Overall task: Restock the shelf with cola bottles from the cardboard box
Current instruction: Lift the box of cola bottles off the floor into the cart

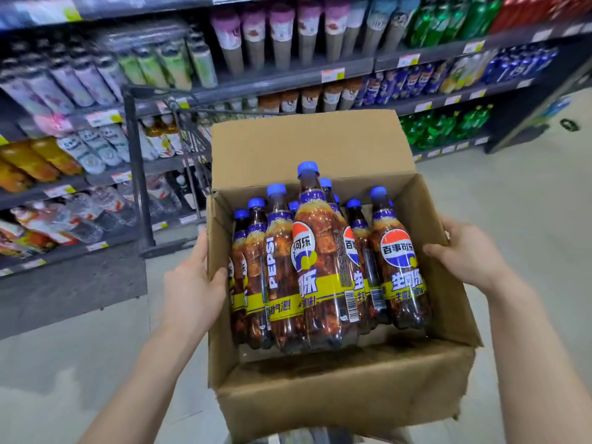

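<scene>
An open cardboard box [346, 389] fills the middle of the view, its far flap standing up. Several cola bottles [323, 270] with blue caps and yellow-and-blue labels stand inside, crowded toward the far half. My left hand [192, 283] grips the box's left wall, thumb over the rim. My right hand [467, 254] grips the right wall, thumb inside near the rightmost bottle. A row of matching blue-labelled cola bottles [400, 86] stands on the shelf behind the box, to the right.
Drink shelves [288, 81] run across the back, packed with bottles. A dark metal cart frame [137, 174] stands left of the box. Green soda bottles [442, 126] fill the low shelf at right. Grey floor [512, 193] lies to the right and left.
</scene>
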Action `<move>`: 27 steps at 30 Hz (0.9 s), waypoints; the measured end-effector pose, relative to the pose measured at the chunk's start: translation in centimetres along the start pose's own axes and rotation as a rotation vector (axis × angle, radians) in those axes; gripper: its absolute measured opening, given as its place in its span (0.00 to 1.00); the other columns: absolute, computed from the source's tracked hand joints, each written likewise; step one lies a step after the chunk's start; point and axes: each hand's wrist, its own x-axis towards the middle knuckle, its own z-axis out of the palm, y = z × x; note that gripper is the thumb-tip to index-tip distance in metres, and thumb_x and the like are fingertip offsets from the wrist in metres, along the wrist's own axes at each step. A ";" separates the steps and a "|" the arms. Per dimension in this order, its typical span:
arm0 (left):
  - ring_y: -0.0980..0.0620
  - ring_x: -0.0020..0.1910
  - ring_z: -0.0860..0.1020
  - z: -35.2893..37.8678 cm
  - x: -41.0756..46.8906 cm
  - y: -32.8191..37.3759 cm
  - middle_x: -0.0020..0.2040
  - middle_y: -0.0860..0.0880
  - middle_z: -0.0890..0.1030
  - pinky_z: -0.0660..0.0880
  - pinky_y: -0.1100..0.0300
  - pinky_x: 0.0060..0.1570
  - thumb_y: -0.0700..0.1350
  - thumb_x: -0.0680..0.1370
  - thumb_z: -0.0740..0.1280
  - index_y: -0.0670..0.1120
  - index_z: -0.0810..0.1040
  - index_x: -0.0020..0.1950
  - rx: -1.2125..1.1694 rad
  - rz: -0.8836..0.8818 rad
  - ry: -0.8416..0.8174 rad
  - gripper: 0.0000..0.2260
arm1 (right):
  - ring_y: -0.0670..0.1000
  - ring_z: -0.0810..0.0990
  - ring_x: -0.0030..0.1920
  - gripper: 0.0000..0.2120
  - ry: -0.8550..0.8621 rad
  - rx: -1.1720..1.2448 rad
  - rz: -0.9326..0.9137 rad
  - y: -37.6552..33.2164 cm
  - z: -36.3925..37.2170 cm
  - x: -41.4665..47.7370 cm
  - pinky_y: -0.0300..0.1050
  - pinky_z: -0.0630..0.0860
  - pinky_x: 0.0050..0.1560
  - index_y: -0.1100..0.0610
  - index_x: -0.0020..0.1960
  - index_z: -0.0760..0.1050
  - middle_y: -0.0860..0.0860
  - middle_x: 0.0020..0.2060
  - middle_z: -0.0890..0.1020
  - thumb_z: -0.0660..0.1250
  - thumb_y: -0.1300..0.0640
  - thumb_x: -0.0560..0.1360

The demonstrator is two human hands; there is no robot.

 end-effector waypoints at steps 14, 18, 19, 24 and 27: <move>0.35 0.49 0.82 2.6 15.3 7.1 0.50 0.38 0.86 0.75 0.51 0.45 0.43 0.79 0.72 0.54 0.61 0.84 0.010 -0.111 0.109 0.35 | 0.41 0.81 0.41 0.24 -0.143 0.061 -0.066 -1.4 -1.1 23.7 0.31 0.70 0.37 0.41 0.62 0.76 0.33 0.38 0.80 0.74 0.63 0.73; 0.35 0.49 0.82 4.4 19.9 9.4 0.46 0.38 0.86 0.64 0.56 0.41 0.40 0.78 0.73 0.52 0.64 0.83 0.021 -0.164 0.154 0.35 | 0.47 0.82 0.46 0.27 -0.181 0.051 -0.113 -2.0 -1.4 31.5 0.26 0.68 0.37 0.49 0.69 0.76 0.41 0.45 0.84 0.74 0.65 0.73; 0.35 0.48 0.82 4.8 21.0 10.0 0.45 0.38 0.86 0.64 0.57 0.40 0.40 0.78 0.73 0.52 0.64 0.83 0.023 -0.184 0.159 0.35 | 0.51 0.83 0.50 0.28 -0.206 0.047 -0.116 -2.1 -1.5 33.3 0.33 0.70 0.41 0.48 0.71 0.74 0.45 0.48 0.85 0.73 0.64 0.73; 0.35 0.47 0.83 6.8 25.9 12.1 0.45 0.38 0.86 0.67 0.56 0.40 0.42 0.79 0.73 0.53 0.63 0.83 0.053 -0.263 0.160 0.35 | 0.59 0.82 0.55 0.29 -0.273 -0.044 -0.176 -2.9 -1.5 41.7 0.43 0.70 0.46 0.47 0.72 0.72 0.53 0.53 0.86 0.73 0.63 0.73; 0.38 0.46 0.83 8.0 28.8 12.9 0.47 0.39 0.86 0.75 0.53 0.45 0.42 0.79 0.72 0.54 0.62 0.83 0.018 -0.315 0.161 0.35 | 0.59 0.82 0.56 0.30 -0.296 -0.034 -0.162 -3.1 -1.0 45.4 0.44 0.72 0.51 0.47 0.72 0.72 0.53 0.55 0.85 0.73 0.63 0.73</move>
